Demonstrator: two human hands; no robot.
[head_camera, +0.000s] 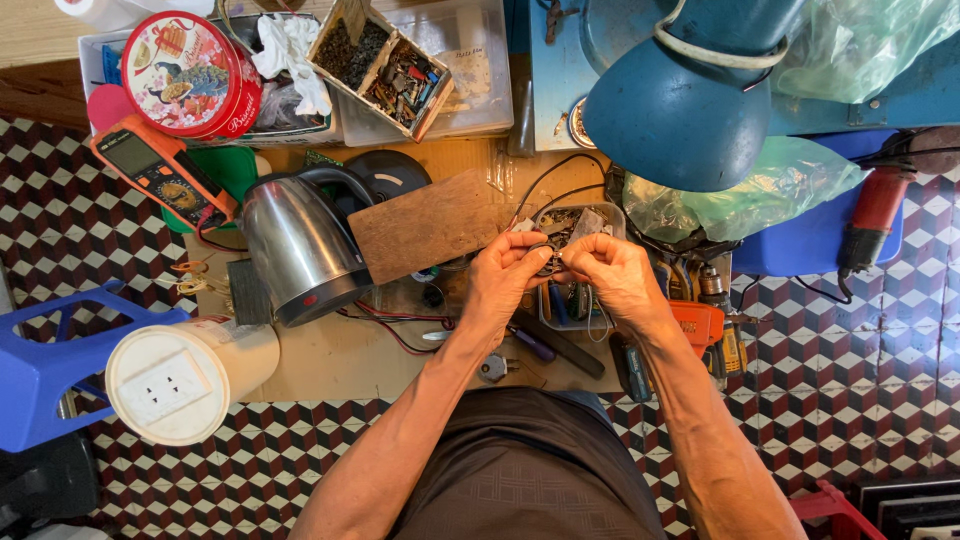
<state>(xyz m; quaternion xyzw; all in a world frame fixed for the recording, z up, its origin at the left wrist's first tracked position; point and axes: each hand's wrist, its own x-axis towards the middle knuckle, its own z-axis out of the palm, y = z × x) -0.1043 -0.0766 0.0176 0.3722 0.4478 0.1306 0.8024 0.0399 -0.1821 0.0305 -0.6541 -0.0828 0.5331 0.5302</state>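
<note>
My left hand (503, 283) and my right hand (617, 277) meet over a low work board (330, 365), fingertips pinched together on a small dark round part (549, 259) with thin black wires running up from it. Both hands hold it just above a clear plastic tray (560, 300) of small tools and parts. A stainless steel electric kettle (298, 245) lies on its side to the left of my left hand, with red wires trailing from its base. A flat wooden piece (425, 225) rests beside the kettle.
An orange multimeter (160, 172), a red round tin (190, 72) and a box of small parts (385, 65) sit at the back left. A blue lamp shade (690, 105) hangs at the right. A white tub with a socket (180, 380), a blue stool (45, 365), a red power tool (875, 215).
</note>
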